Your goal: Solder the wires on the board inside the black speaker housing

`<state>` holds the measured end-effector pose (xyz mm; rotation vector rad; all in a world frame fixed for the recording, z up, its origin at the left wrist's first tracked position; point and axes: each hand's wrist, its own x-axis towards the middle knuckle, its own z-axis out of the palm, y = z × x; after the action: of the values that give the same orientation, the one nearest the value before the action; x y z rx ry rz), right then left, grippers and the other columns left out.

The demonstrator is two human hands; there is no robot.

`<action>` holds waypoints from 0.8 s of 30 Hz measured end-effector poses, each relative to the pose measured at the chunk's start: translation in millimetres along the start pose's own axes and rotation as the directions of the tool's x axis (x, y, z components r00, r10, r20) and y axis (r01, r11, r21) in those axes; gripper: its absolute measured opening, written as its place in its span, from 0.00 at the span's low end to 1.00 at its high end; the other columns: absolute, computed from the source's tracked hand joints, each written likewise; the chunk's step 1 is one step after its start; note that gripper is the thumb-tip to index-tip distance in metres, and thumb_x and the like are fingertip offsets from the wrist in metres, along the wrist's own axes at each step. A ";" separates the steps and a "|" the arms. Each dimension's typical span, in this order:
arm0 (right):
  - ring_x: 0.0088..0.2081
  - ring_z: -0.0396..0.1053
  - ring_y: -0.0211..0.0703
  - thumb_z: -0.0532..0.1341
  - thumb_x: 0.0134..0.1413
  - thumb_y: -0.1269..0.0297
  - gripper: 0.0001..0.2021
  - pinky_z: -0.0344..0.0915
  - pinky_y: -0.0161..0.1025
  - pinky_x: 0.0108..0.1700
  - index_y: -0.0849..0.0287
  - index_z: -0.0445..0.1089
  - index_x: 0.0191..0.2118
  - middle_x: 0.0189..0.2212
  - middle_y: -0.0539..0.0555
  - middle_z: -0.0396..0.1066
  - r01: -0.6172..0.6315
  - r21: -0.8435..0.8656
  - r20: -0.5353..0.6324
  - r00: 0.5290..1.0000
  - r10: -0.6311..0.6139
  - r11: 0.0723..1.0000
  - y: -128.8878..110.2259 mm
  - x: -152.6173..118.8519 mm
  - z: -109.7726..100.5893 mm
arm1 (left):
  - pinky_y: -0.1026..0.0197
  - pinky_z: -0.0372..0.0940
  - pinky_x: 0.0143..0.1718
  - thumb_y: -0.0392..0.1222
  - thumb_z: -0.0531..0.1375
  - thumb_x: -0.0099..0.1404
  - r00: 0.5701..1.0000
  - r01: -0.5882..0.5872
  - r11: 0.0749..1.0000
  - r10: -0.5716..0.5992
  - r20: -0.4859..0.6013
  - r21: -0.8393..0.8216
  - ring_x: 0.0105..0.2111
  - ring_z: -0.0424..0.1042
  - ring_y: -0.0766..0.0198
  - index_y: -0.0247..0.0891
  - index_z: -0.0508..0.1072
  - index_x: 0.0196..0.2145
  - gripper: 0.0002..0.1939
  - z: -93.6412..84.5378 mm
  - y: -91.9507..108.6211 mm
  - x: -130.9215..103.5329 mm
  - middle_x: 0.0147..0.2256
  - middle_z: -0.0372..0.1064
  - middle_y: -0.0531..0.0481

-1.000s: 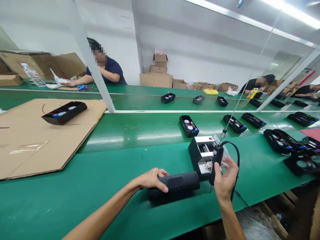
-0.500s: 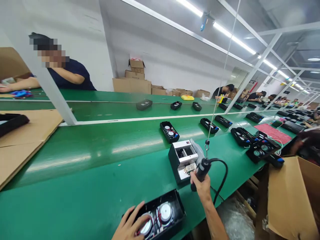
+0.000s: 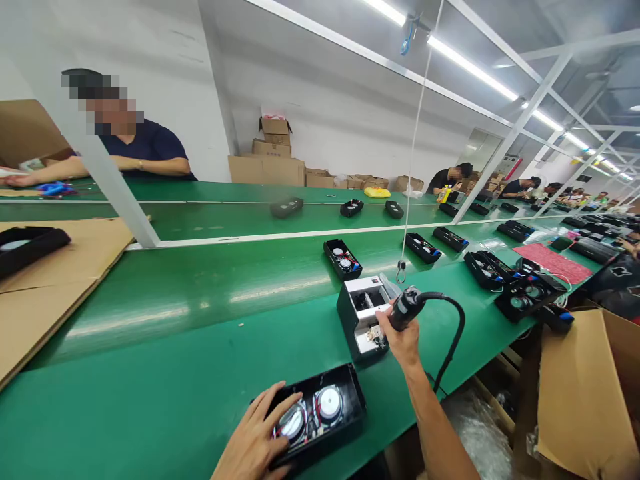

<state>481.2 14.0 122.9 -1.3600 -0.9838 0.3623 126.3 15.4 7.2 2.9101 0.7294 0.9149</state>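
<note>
My right hand (image 3: 404, 340) is wrapped around a black electric screwdriver (image 3: 406, 307), with a cable curving from its rear end. Just beside that hand stands a screw feeder (image 3: 363, 287), a black and light-grey box; the screwdriver's tip is hidden by the hand. My left hand (image 3: 257, 427) grips the left end of a black speaker housing (image 3: 345, 427), fingers spread across its rim and the thumb over the inside. In this housing sit two round silver speaker drivers (image 3: 330, 403) with red and dark wires.
More speaker housings (image 3: 343, 260) lie along the green bench and stack up at right (image 3: 530, 293). A suspension hook (image 3: 401, 270) hangs on a line behind the feeder. Cardboard (image 3: 65, 267) lies left; an open carton (image 3: 580, 387) stands right. A co-worker (image 3: 150, 147) sits across the bench.
My right hand has lifted the screwdriver slightly and tilted it differently at the feeder. The suspension hook now hangs apart from the tool. My left hand stays on the housing.
</note>
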 end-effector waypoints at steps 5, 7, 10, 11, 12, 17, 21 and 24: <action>0.21 0.66 0.42 0.75 0.57 0.53 0.21 0.69 0.42 0.27 0.57 0.70 0.49 0.23 0.47 0.69 -0.076 0.039 0.128 0.989 0.070 0.996 -20.0 -26.4 -14.8 | 0.55 0.43 0.75 0.57 0.85 0.35 0.994 0.039 0.999 -0.040 -0.100 -0.015 0.65 0.62 0.47 0.49 0.78 0.28 0.27 -0.2 8.0 21.2 0.57 0.78 0.58; 0.22 0.66 0.40 0.73 0.61 0.54 0.22 0.67 0.39 0.26 0.54 0.68 0.55 0.25 0.46 0.70 -0.064 0.188 0.186 0.982 0.028 0.980 -30.4 -39.2 -20.9 | 0.53 0.36 0.78 0.54 0.86 0.33 0.992 0.051 0.998 -0.053 -0.116 -0.025 0.65 0.60 0.46 0.48 0.78 0.28 0.28 0.6 13.7 23.9 0.54 0.79 0.58; 0.21 0.64 0.36 0.69 0.67 0.56 0.19 0.61 0.34 0.24 0.47 0.66 0.57 0.26 0.43 0.68 -0.029 0.463 0.285 0.951 -0.118 0.886 -47.1 -60.0 -16.6 | 0.46 0.28 0.80 0.56 0.85 0.38 0.994 0.076 0.996 -0.079 -0.073 -0.039 0.66 0.59 0.44 0.49 0.78 0.30 0.26 -0.8 19.3 23.9 0.53 0.79 0.60; 0.21 0.63 0.36 0.68 0.68 0.56 0.16 0.60 0.33 0.24 0.46 0.66 0.56 0.25 0.43 0.66 -0.022 0.522 0.298 0.941 -0.158 0.853 -52.6 -67.8 -10.5 | 0.44 0.26 0.79 0.57 0.85 0.40 0.995 0.085 0.996 -0.087 -0.051 -0.041 0.67 0.58 0.44 0.49 0.79 0.30 0.25 -1.9 20.2 23.7 0.53 0.78 0.60; 0.21 0.62 0.35 0.67 0.69 0.58 0.14 0.59 0.32 0.24 0.46 0.67 0.55 0.24 0.43 0.64 -0.021 0.563 0.306 0.934 -0.185 0.827 -57.5 -75.9 -2.4 | 0.43 0.26 0.79 0.58 0.84 0.43 0.995 0.090 0.995 -0.091 -0.031 -0.041 0.67 0.58 0.44 0.49 0.79 0.31 0.24 -3.2 20.8 23.5 0.53 0.78 0.60; 0.20 0.57 0.35 0.63 0.73 0.61 0.11 0.56 0.34 0.24 0.44 0.65 0.55 0.23 0.42 0.61 -0.115 0.669 0.393 0.894 -0.218 0.734 -67.3 -118.3 46.2 | 0.42 0.32 0.76 0.60 0.79 0.55 0.995 0.091 0.995 -0.089 0.045 -0.035 0.68 0.58 0.45 0.49 0.80 0.32 0.18 -7.3 22.8 22.2 0.54 0.77 0.60; 0.21 0.56 0.35 0.64 0.73 0.59 0.11 0.56 0.34 0.25 0.44 0.63 0.55 0.24 0.42 0.63 -0.169 0.626 0.455 0.872 -0.181 0.761 -58.2 -139.2 68.0 | 0.41 0.38 0.73 0.57 0.79 0.57 0.989 0.124 0.992 -0.121 0.083 -0.033 0.70 0.55 0.44 0.52 0.82 0.40 0.17 -6.0 26.3 19.8 0.56 0.75 0.59; 0.21 0.57 0.35 0.63 0.74 0.62 0.12 0.55 0.34 0.26 0.44 0.62 0.56 0.25 0.41 0.63 -0.143 0.601 0.479 0.852 -0.212 0.786 -53.4 -143.0 74.1 | 0.40 0.38 0.73 0.56 0.79 0.57 0.987 0.139 0.989 -0.135 0.090 -0.040 0.70 0.53 0.43 0.53 0.82 0.42 0.18 -3.8 28.2 18.0 0.58 0.74 0.58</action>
<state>326.5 -54.7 111.4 -0.6250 -1.1922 0.9827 149.4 -2.4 24.0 2.7976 0.8769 0.7760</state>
